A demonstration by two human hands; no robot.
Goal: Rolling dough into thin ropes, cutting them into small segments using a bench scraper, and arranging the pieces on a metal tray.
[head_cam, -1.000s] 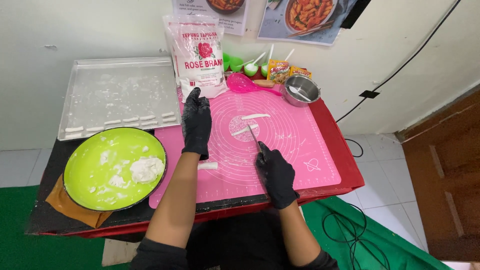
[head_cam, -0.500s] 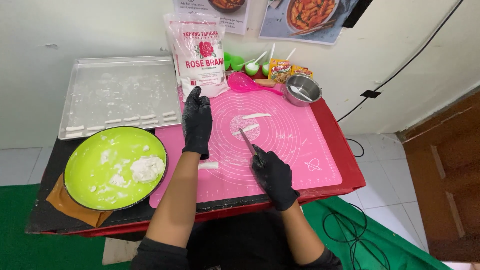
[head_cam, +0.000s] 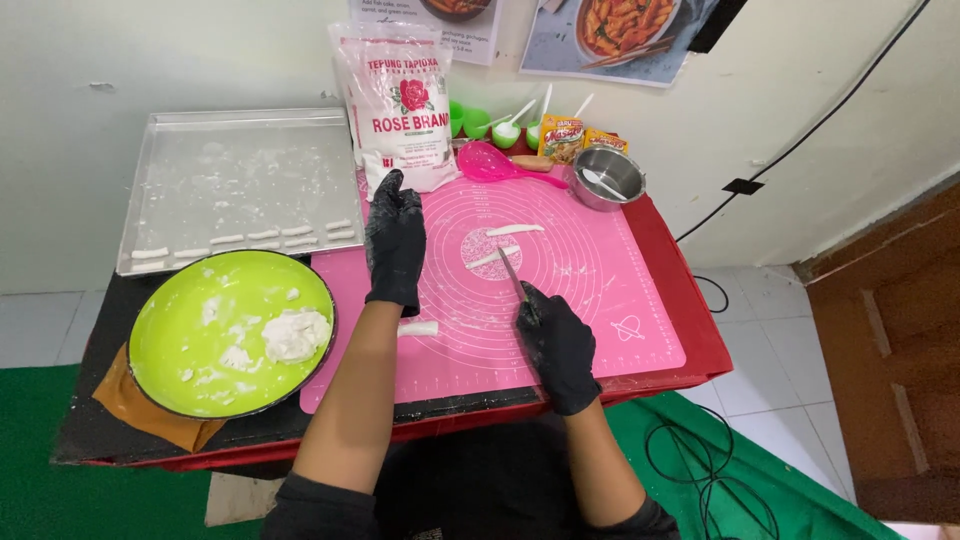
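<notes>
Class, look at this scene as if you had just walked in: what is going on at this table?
A person in black gloves works white dough on a pink silicone mat. The right hand holds a knife with its tip by a dough strip; the left hand rests flat on the mat. Another strip lies just beyond, and a cut piece sits near the left wrist. A green plate holds a dough lump, and a metal tray carries a row of pieces.
</notes>
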